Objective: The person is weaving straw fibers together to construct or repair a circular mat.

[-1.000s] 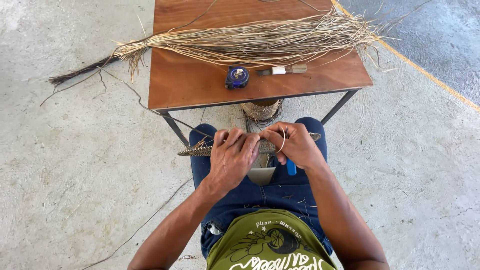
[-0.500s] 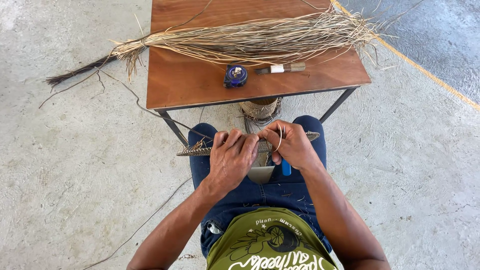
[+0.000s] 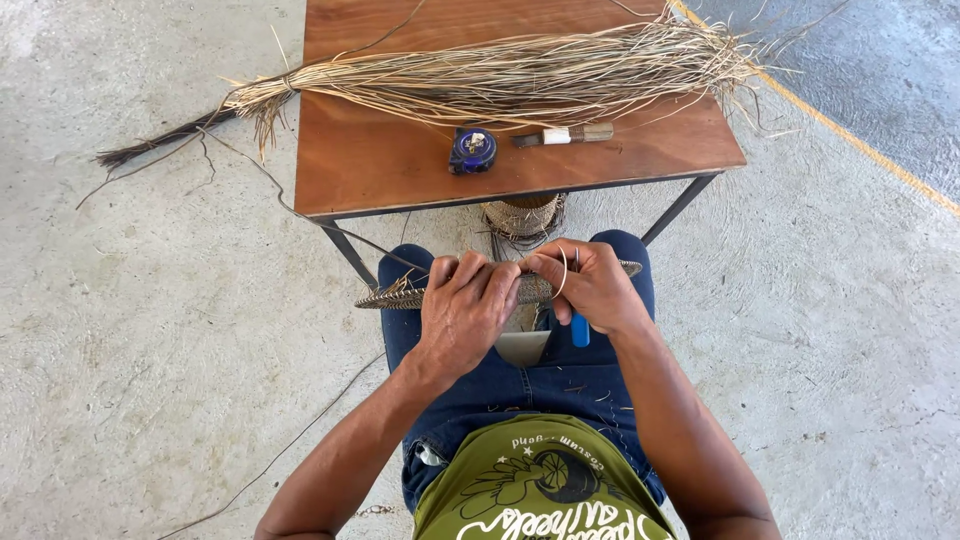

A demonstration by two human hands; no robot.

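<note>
On the lap, at six o'clock from the brown wooden table (image 3: 400, 170), both hands, left hand (image 3: 465, 312) and right hand (image 3: 590, 285), grip the flat round woven-straw disc (image 3: 395, 296), seemingly mid-weave, the right pinching a thin pale strand (image 3: 564, 272).

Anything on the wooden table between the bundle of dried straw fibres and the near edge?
Yes, in the head view: a round blue tape measure and a short wooden-handled tool lie between the straw bundle and the brown table's near edge.
</note>
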